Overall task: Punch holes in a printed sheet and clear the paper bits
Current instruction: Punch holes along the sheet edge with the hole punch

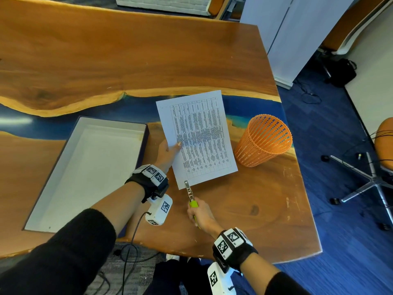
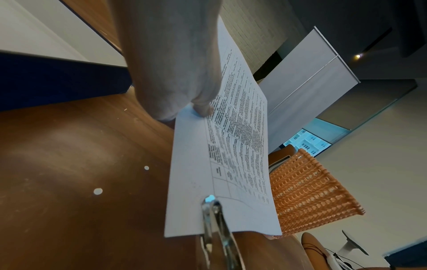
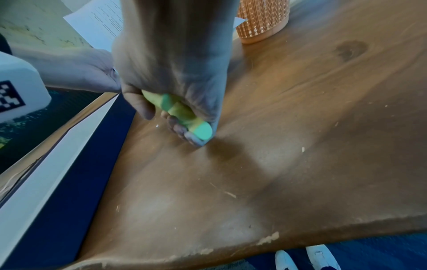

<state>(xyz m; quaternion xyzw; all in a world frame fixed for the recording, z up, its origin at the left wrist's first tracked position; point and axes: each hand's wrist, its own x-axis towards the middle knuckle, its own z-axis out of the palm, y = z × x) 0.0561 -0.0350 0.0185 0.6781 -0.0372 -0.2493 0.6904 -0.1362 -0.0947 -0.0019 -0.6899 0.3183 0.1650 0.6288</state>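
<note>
Over table (image 1: 244, 209), sheet (image 1: 200, 135) beyond punch (image 1: 189, 192)

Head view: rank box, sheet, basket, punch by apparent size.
1. box
2. sheet
3. basket, clearly less area than the sheet
4. punch, partly hidden in the right hand

Printed sheet (image 1: 196, 137) — a dense table of text, too small to read.

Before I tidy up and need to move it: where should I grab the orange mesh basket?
Grip the orange mesh basket by its open rim, coming from above. It stands upright beside the printed sheet, widens upward, and the rim is clear of both hands.
</note>
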